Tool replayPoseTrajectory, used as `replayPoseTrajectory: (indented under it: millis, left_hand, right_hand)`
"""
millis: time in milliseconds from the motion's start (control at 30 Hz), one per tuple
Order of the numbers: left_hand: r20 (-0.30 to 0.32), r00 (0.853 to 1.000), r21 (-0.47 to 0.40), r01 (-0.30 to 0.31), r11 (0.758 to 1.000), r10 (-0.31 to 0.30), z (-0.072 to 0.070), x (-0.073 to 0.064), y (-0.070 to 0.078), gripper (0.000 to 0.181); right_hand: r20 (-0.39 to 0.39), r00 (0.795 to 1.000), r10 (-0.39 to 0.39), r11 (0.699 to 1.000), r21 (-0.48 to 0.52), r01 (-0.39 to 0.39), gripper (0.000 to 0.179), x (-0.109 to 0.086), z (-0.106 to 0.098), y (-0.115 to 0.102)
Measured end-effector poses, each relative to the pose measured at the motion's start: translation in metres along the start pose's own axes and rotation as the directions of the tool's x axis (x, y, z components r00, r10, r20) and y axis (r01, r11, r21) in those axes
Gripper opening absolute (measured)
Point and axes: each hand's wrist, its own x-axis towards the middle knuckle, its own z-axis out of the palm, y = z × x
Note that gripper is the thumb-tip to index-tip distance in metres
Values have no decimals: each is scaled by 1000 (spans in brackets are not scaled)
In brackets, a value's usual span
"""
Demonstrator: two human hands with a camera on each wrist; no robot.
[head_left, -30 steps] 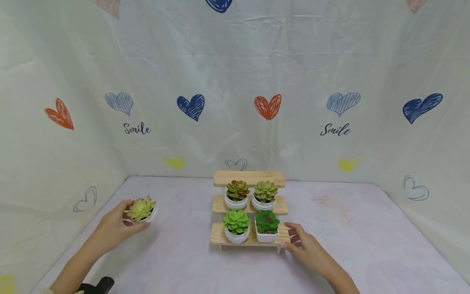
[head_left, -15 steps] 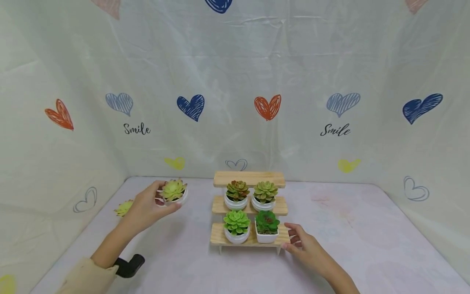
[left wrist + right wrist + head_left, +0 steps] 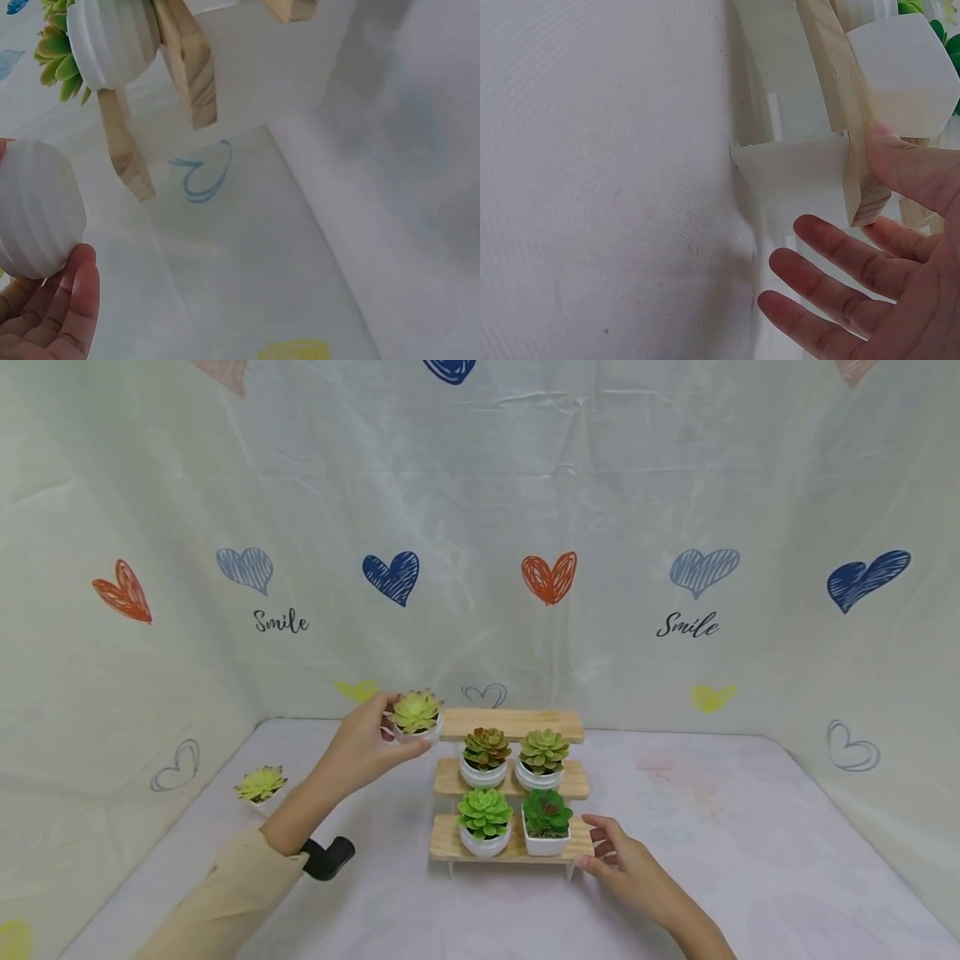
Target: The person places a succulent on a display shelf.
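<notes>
My left hand (image 3: 356, 750) grips a small potted succulent (image 3: 416, 712), pale yellow-green in a round white pot, raised at the left end of the top board. In the left wrist view fingers curl under the white pot (image 3: 41, 210), apart from the wood. A three-tier wooden plant stand (image 3: 517, 725) stands mid-table, its top board bare. At the right end of its lowest board, my right hand (image 3: 630, 868) pinches the board between thumb and forefinger; in the right wrist view the other fingers (image 3: 829, 285) extend loosely below the board (image 3: 864, 187).
The middle board carries a reddish succulent (image 3: 485, 750) and a green one (image 3: 543, 752). Below sit a bright green succulent (image 3: 484, 814) and a dark green one in a square pot (image 3: 547, 822). Another yellow-green succulent (image 3: 261, 785) stands left, behind my forearm. A printed cloth (image 3: 480, 510) backs the table.
My left hand has carried the potted succulent right and up from the left of the table to the top board, uncovering another succulent at the left. The right hand has stayed in place.
</notes>
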Motion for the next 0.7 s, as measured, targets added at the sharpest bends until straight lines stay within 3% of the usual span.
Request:
replayPoseTrajectory:
  millis: [267,700]
  left_hand:
    - [31,999,-58,-18,998,20,11,24,28,71]
    - [135,991,-98,6,995,8,40,57,54,68]
  right_hand:
    - [-3,1000,-6,1000,9,6,59,0,0,1]
    - [4,1000,-5,1000,20,5,59,-1,0,2]
